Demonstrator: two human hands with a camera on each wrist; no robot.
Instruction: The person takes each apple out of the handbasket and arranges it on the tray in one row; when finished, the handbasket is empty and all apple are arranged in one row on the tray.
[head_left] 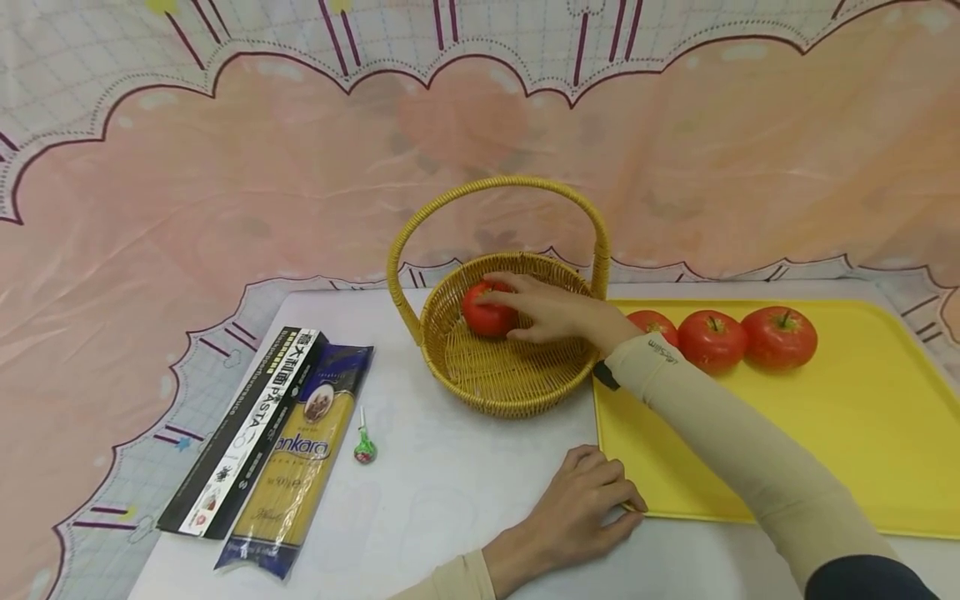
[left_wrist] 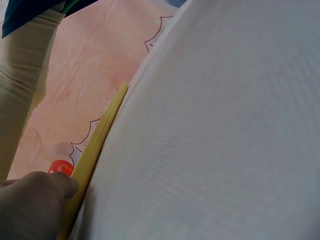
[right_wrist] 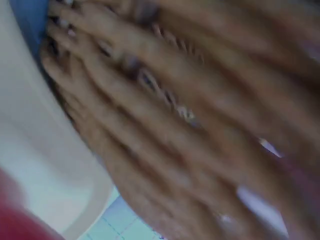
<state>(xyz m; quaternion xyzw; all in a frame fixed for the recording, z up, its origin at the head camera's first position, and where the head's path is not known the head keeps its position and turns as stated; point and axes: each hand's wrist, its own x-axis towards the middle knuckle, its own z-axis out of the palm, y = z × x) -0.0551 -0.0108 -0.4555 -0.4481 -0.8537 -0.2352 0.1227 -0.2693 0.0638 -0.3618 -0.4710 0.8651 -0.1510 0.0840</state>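
Note:
My right hand [head_left: 543, 310] reaches into a yellow wicker basket [head_left: 517, 408] with a tall arched handle. Its fingers grip a red apple [head_left: 480, 317] at the basket's left inner side. In the right wrist view, blurred woven strands of the basket [right_wrist: 150, 100] fill most of the picture, with a red patch at the lower left corner. My left hand [head_left: 573, 508] holds the near left corner of a yellow tray [head_left: 847, 433]. The left wrist view has this hand [left_wrist: 32, 205] at the rim of the tray [left_wrist: 95, 145].
Several red apples [head_left: 780, 337] sit along the tray's back edge, one partly behind my right arm. At left on the white table [head_left: 420, 508] lie a black-and-white pasta box [head_left: 240, 433], a spaghetti packet [head_left: 300, 458] and a green-wrapped lollipop [head_left: 364, 450]. A patterned cloth [head_left: 300, 183] hangs behind.

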